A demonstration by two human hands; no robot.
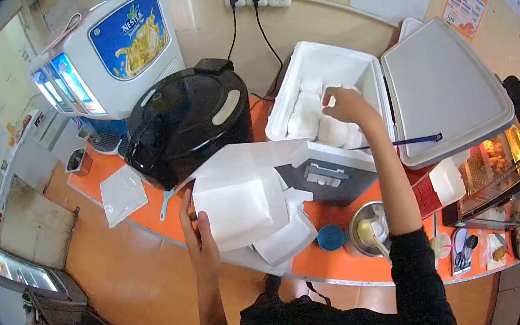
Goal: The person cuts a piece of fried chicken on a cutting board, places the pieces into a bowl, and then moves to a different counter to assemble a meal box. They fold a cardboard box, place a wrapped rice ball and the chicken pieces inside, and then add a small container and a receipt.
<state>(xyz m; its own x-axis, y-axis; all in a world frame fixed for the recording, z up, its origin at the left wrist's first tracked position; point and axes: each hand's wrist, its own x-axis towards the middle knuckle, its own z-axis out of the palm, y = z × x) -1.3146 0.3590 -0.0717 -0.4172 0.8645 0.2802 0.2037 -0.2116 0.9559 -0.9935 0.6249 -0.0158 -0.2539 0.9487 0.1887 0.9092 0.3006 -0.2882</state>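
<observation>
My left hand [199, 241] grips the left edge of an open white paper food box [236, 206], thumb on the near side. The box's lid flap stands up at the back. Reaching into a white-lined cooler box [349, 60], my right hand [348, 107] hovers just over white wrapped bundles [305, 116]. A gap shows between its thumb and fingers, and I see nothing held there. More white paper boxes [287, 238] lie under the one in my left hand. A dark-handled utensil [419, 139] lies across the cooler's front rim.
A black rice cooker [190, 116] stands left of the cooler box, whose lid [446, 90] hangs open to the right. Near the counter's front edge are a blue cup [331, 237] and a metal pot [355, 242] with a ladle. A drink dispenser [105, 51] is at the back left.
</observation>
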